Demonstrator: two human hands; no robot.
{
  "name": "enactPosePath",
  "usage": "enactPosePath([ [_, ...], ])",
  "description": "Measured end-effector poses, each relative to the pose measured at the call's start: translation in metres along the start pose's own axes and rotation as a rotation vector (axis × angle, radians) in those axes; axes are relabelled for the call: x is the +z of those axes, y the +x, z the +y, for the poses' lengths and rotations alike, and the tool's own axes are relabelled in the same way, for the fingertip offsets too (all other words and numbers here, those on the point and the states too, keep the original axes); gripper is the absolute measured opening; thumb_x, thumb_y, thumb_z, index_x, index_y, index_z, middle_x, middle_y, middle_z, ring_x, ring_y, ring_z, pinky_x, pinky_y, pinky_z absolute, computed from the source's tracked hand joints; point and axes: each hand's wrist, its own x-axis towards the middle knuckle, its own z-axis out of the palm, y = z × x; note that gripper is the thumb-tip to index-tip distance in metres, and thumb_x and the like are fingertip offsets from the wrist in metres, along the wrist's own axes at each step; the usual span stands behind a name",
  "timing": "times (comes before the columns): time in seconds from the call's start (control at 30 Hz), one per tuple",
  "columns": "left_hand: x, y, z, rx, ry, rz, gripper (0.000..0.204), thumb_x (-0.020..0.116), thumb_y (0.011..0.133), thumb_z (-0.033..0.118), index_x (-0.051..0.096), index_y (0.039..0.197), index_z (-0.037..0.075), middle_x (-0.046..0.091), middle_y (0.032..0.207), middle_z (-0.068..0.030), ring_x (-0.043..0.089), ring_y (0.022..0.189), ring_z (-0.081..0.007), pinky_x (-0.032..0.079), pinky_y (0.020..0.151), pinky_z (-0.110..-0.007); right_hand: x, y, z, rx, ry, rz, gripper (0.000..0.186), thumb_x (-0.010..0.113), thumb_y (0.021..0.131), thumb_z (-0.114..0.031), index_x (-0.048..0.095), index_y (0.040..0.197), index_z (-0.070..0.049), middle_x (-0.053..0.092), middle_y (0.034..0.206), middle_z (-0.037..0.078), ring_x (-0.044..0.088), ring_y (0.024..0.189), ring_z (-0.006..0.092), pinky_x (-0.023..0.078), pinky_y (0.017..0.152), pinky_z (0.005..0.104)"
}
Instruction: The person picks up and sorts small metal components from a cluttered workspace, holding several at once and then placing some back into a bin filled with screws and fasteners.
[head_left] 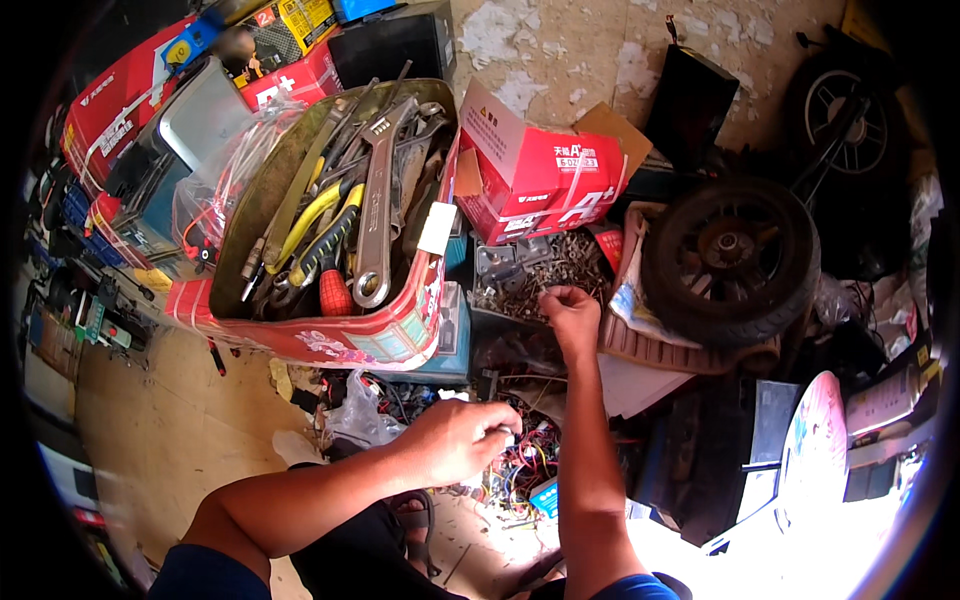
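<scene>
My right hand (574, 314) is at the near edge of a container of loose screws and small metal parts (560, 268), its thumb and fingertips pinched together. Whatever may be between them is too small to make out. Lower and to the left, my left hand (465, 438) is curled closed above a tangle of coloured wires (535, 455). A small pale bit shows at its fingertips, but its kind is unclear. Left of the screws stands a decorated red tin (330, 340) heaped with tools, among them a large adjustable wrench (376, 205), yellow-and-black pliers (330, 235) and a red-handled tool (335, 292).
Behind the screws lies an opened red carton (550, 180). A wheel with a black tyre (728, 260) rests at the right, with another wheel (845, 120) beyond it. Clear plastic bags (365, 412) lie below the tin. Bright light washes out the lower right.
</scene>
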Motion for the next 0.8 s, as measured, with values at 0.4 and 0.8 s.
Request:
enactPosePath([
  [0.4,0.002,0.01,-0.007,-0.117,-0.374,0.18,0.016,0.06,0.101,0.006,0.064,0.114,-0.001,0.07,0.089,-0.0042,0.068,0.084,-0.0091,0.054,0.074,-0.024,-0.012,-0.073,-0.06,0.335,1.338,-0.506,0.022,0.063,0.099,-0.011,0.065,0.119,-0.002,0.072,0.109,0.017,0.072,0.087,0.0262,0.058,0.068,0.0273],
  [0.8,-0.001,0.012,-0.005,-0.169,-0.744,0.331,0.015,0.062,0.102,0.018,0.066,0.102,0.003,0.07,0.079,-0.0029,0.055,0.056,-0.0034,0.042,0.049,-0.02,-0.002,-0.101,-0.076,0.14,0.889,-0.644,0.014,0.069,0.095,-0.014,0.072,0.102,-0.002,0.07,0.115,0.02,0.071,0.1,0.0259,0.058,0.084,0.0349],
])
